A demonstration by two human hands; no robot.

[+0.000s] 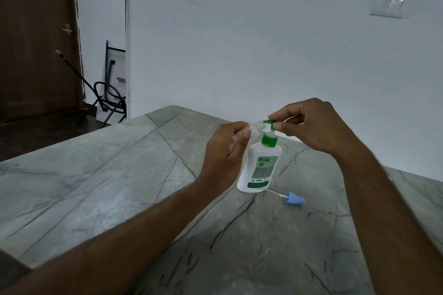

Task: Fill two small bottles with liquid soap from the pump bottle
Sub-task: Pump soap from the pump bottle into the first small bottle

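A white pump bottle (260,167) with a green pump head (269,137) and a green label stands on the grey stone table (107,187). My right hand (314,124) pinches the green pump nozzle between thumb and fingers. My left hand (226,148) grips a small clear bottle (255,128), tilted with its mouth up against the nozzle tip; most of that bottle is hidden in my fist. A blue cap with a thin white tube (293,198) lies on the table just right of the pump bottle's base. No second small bottle is in view.
The table meets a white wall (263,43) behind, with a switch plate (389,0) at upper right. To the left the table edge drops to a dark floor, where a black metal folding frame (111,98) leans by a brown door (36,38).
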